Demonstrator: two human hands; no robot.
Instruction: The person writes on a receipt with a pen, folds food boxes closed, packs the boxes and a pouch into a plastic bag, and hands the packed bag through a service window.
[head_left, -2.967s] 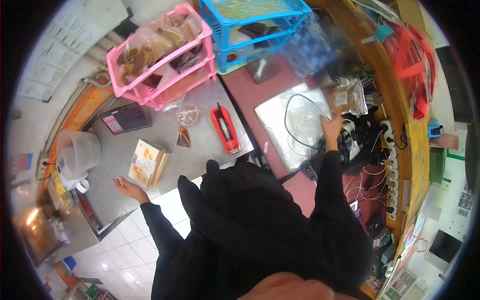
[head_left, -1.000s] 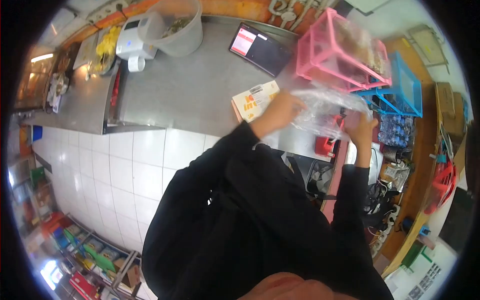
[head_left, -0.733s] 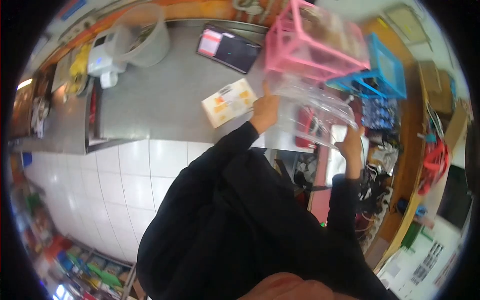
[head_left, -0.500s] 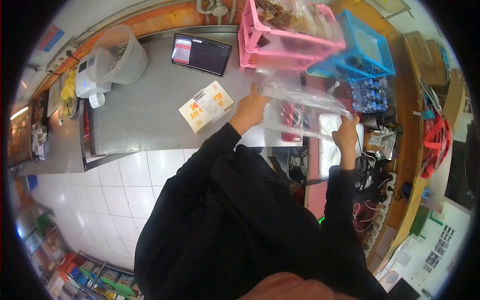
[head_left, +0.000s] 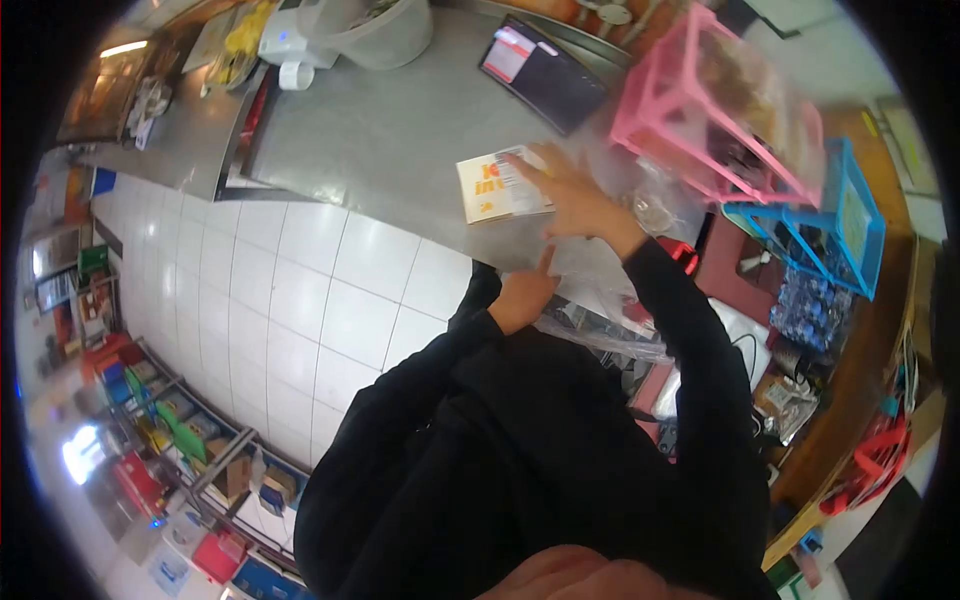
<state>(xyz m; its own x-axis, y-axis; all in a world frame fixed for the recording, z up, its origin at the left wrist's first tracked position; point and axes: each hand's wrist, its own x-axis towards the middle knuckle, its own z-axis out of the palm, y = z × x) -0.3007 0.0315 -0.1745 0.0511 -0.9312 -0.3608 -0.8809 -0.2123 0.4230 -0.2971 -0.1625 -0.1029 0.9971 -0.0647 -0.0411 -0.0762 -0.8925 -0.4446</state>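
Observation:
A white box with orange lettering (head_left: 488, 193) lies near the front edge of the steel counter, with a paper label on its top. My right hand (head_left: 585, 200) reaches over its right side, fingers spread and slightly blurred, the fingertips overlapping the label. Below it, at the counter edge, my left hand (head_left: 525, 300) is closed on a clear plastic bag (head_left: 610, 342), its index finger pointing up. The bag hangs slack to the right, passing under my right forearm.
Behind the box lies a tablet (head_left: 545, 80). Pink crates (head_left: 690, 110) and a blue crate (head_left: 860, 220) stand to the right, near bottled water (head_left: 810, 305). A label printer (head_left: 293, 45) and a plastic tub (head_left: 385, 35) sit at the back left.
My right hand has let go of the bag and moved left over the box. My left hand has come down toward my body with the bag. The view has turned.

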